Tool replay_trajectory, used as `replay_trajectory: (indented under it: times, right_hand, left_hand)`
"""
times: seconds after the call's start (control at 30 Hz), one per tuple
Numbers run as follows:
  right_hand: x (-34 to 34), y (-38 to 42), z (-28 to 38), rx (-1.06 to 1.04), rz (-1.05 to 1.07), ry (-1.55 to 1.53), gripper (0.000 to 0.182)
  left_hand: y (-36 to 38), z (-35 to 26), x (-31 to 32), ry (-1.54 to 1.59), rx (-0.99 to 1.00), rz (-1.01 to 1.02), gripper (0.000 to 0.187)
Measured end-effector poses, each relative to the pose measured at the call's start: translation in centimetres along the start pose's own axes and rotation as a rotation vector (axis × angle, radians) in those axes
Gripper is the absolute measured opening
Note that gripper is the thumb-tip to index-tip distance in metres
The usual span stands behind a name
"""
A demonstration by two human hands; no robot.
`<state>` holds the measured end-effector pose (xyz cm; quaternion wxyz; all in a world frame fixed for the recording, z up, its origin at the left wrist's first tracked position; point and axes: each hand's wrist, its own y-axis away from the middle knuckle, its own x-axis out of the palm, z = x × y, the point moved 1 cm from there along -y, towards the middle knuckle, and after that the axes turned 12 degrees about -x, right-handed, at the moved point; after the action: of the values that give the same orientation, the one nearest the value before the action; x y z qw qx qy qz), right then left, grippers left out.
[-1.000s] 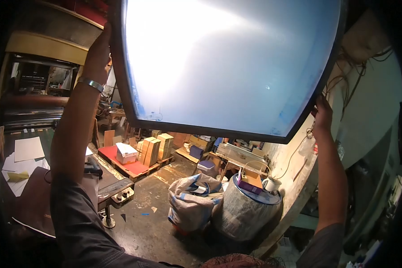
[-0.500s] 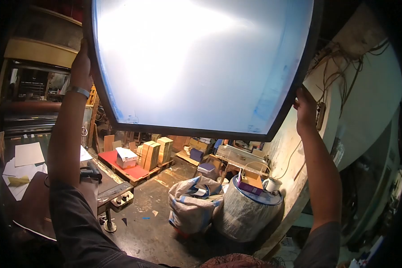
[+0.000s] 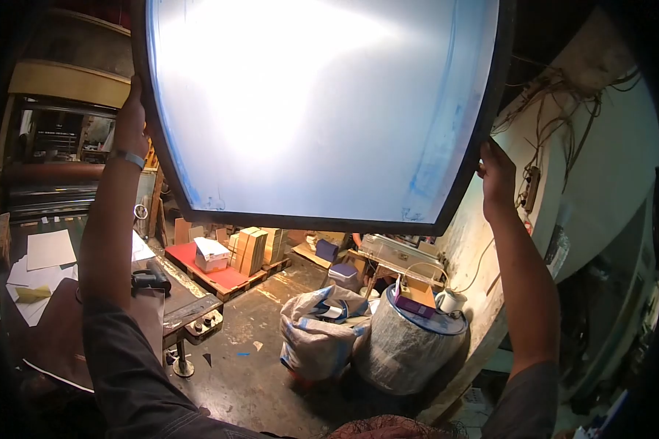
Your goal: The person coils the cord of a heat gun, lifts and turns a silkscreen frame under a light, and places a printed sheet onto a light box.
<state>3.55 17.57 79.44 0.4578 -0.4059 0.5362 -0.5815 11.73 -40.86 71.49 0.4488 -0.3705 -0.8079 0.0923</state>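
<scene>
A screen printing frame (image 3: 329, 146) is held up in front of me, its dark border around a pale translucent mesh with blue stains along the sides. Bright light glows through its upper left part. My left hand (image 3: 129, 121) grips the left edge of the border, a band around its wrist. On the opposite edge, lower down, my right hand (image 3: 498, 175) is closed around the border. The fingers behind the frame are partly hidden, and the frame's top lies outside the view.
Left is a worktable with paper sheets (image 3: 51, 250). Beyond it, a pallet with a red top (image 3: 190, 256) bears stacks of boards (image 3: 249, 250). A woven sack (image 3: 318, 340) and a wrapped drum (image 3: 403, 351) stand on the floor near the right wall, where cables (image 3: 556, 117) hang.
The screen printing frame has shifted slightly left, with both hands still on it. The background has moved a little right as my view turned.
</scene>
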Motion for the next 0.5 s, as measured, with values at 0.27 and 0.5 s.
replay_trajectory:
  times: [0.27,0.5]
  right_hand:
    - [-1.3,1.2,-2.1,-0.081,-0.103,0.143,0.034]
    - [-8.8,3.9,-4.9,0.0,0.049,0.123,0.049]
  left_hand:
    - [0.9,3.2,0.2,0.206,0.009,0.084,0.048]
    - [0.9,9.4,2.8,0.265,-0.04,0.293,0.042]
